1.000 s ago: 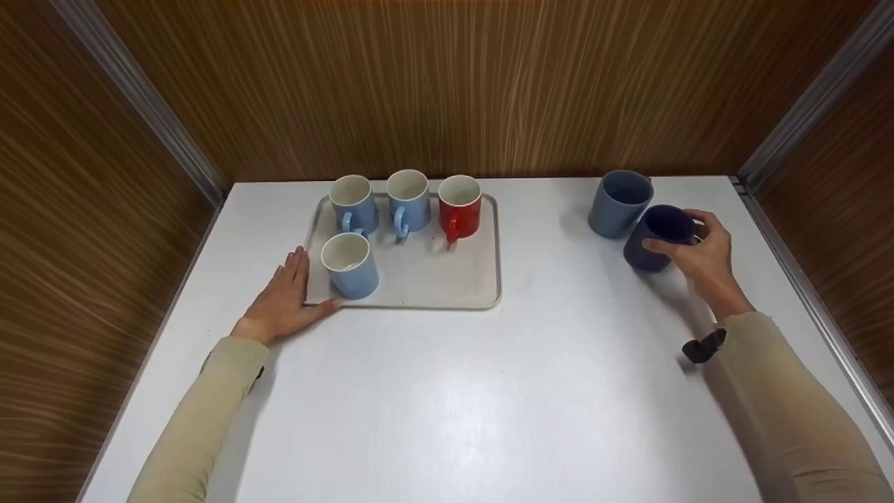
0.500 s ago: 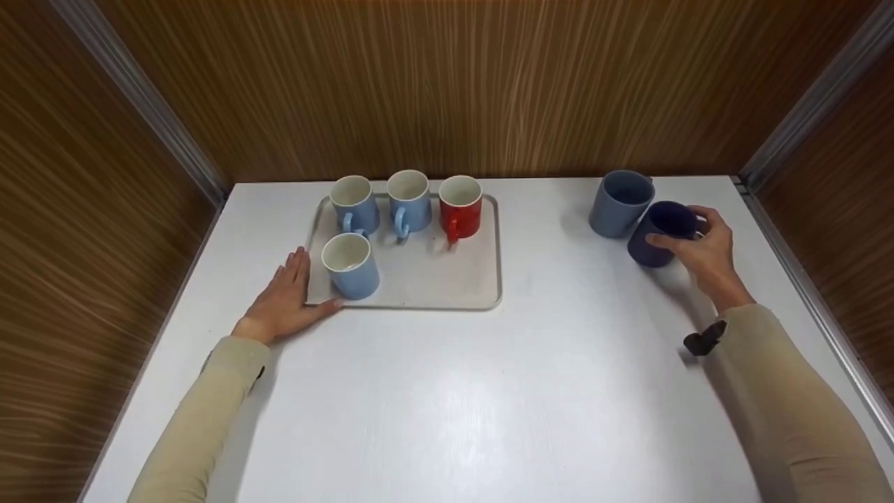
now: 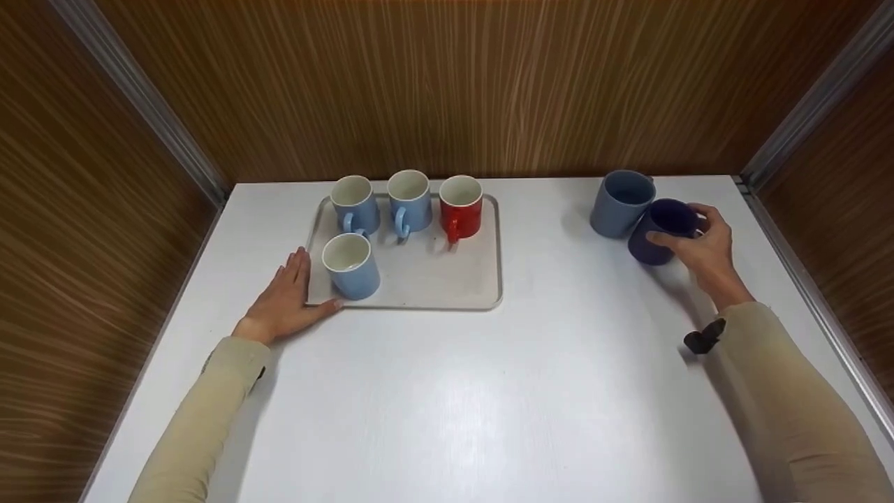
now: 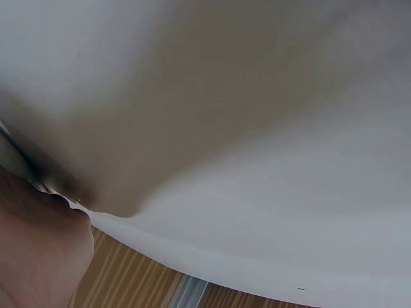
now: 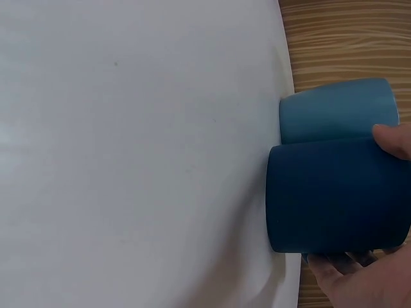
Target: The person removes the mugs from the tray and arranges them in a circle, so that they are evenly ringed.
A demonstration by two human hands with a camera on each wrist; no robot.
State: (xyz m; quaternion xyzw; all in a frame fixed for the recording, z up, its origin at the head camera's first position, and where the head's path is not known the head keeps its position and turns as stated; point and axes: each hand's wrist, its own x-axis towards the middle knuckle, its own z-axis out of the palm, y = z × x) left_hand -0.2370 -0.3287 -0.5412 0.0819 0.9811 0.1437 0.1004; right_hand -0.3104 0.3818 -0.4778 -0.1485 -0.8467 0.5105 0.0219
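Observation:
My right hand point(image 3: 707, 253) grips a dark navy mug point(image 3: 651, 241) at the back right, thumb on its near side and fingers round the handle side. Right behind it, to its left, stands a grey-blue mug point(image 3: 618, 206). In the right wrist view the navy mug point(image 5: 337, 199) overlaps the lighter one point(image 5: 337, 112). My left hand point(image 3: 283, 300) lies flat with straight fingers along the left front corner of a beige tray point(image 3: 440, 279), its thumb at the front rim. Closest to that hand on the tray is a light blue mug point(image 3: 355, 272).
Two more light blue mugs point(image 3: 357, 213) point(image 3: 413, 209) and a red mug point(image 3: 461, 213) stand upright along the tray's back. Wood-grain panels point(image 3: 447, 91) rise behind the white table point(image 3: 447, 405) and at both sides.
The navy mug has shifted slightly back and to the right with my right hand, nearer the grey-blue mug's side. My left hand and the tray stay put.

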